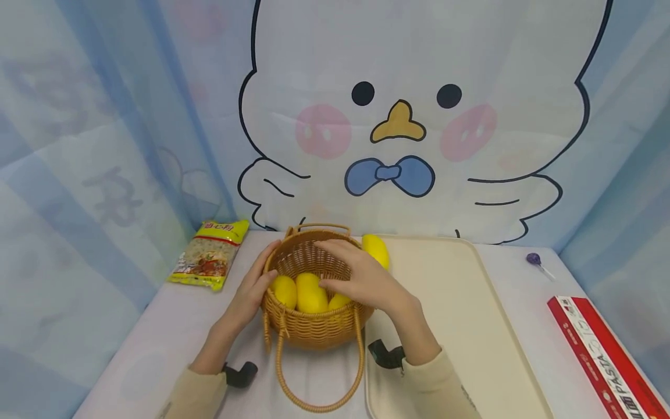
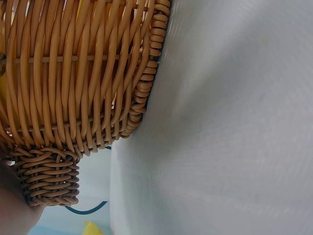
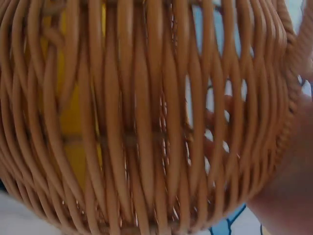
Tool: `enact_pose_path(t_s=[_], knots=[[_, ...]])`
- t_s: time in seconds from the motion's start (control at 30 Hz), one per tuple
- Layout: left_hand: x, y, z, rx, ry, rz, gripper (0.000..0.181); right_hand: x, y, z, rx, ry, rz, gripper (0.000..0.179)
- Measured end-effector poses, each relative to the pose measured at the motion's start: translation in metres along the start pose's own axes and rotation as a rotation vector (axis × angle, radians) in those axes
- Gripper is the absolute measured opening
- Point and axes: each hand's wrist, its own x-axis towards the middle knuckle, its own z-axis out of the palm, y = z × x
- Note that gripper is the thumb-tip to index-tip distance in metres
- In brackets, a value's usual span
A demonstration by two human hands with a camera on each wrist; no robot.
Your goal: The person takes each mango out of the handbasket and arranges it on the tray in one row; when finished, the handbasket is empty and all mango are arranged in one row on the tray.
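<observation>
Head view: my left hand [image 1: 246, 298] grips the basket [image 1: 319, 333] beside the tray [image 1: 445, 302]; my right hand [image 1: 374, 283], fingers nearly straight, reaches over its rim. Lopsided pulling could tip it, spilling mangoes [image 1: 311, 295].

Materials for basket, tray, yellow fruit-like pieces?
Basket: looks like wicker, maybe rattan, slight sheen; interwoven strands show close up.
Tray: possibly plastic, matte cream; smooth, uniform surface.
Yellow fruit-like pieces: possibly plastic or foam; smooth, even yellow, but real fruit can't be ruled out.

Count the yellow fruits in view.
4: a left fruit, a middle fruit and a right fruit in the basket, a fourth fruit at the tray's far-left corner. More may be hidden.
</observation>
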Motion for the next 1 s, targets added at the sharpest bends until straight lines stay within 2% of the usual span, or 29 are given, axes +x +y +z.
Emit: enact_pose_path(t_s=[0.2,0.37,0.5,0.6,1.0], knots=[[0.000,0.002,0.002,0.002,-0.007,-0.010,0.059,0.004,-0.007,0.011,-0.197,-0.095,0.045,0.070],[-0.001,0.001,0.001,0.011,-0.004,-0.003,0.057,0.013,-0.014,0.015,-0.282,-0.222,0.102,0.074],[-0.001,0.001,0.001,0.000,-0.002,0.000,0.056,0.021,-0.018,0.018,-0.291,-0.338,0.153,0.076],[-0.001,-0.001,0.000,-0.001,-0.007,0.001,0.057,0.026,-0.018,0.020,-0.278,-0.405,0.158,0.076],[-0.002,0.001,0.002,0.001,-0.001,-0.017,0.058,0.037,-0.013,0.024,-0.202,-0.546,0.125,0.071]])
